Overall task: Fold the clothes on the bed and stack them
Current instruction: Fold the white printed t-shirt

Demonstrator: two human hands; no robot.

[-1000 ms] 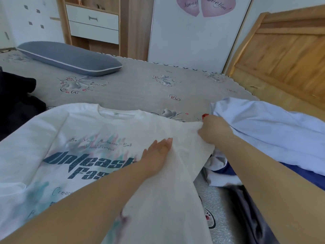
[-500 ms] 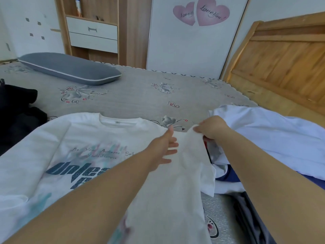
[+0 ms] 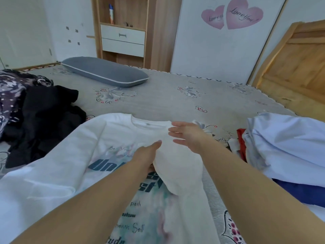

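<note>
A white printed T-shirt lies face up on the grey patterned bed. Its right sleeve is folded inward over the chest print. My left hand lies flat on the shirt at the fold, its fingers partly under the folded sleeve. My right hand hovers over the sleeve near the collar with fingers straight and spread, holding nothing.
A pile of light blue, dark blue and red clothes lies at the right. Black and patterned garments sit at the left. A grey pillow lies at the far side, a wooden headboard at the right.
My right hand carried the right sleeve inward over the chest and let go of it, fingers now spread. My left hand stayed at the fold line. The view tilted upward.
</note>
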